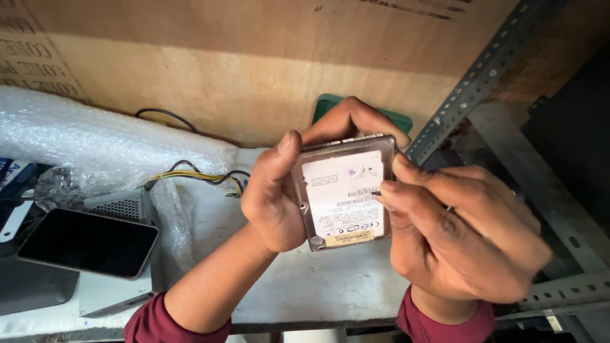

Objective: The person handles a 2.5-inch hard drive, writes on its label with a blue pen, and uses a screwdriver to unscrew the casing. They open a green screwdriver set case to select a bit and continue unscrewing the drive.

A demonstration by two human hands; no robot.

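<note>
Plywood wall backs a white worktop; both hands' fingers pinch a hard drive.

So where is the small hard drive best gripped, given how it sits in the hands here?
Probably by its two long metal edges, coming from the sides. The hard drive is a thin flat slab, label up; the left hand already pinches one edge, the right hand works at the other.

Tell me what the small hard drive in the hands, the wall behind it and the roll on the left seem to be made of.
The small rectangular grey hard drive looks like dull brushed metal under a white paper label. The brown wall panel seems plywood, with visible grain. The clear wrinkled roll looks like plastic bubble wrap, glossy and dimpled.
</note>
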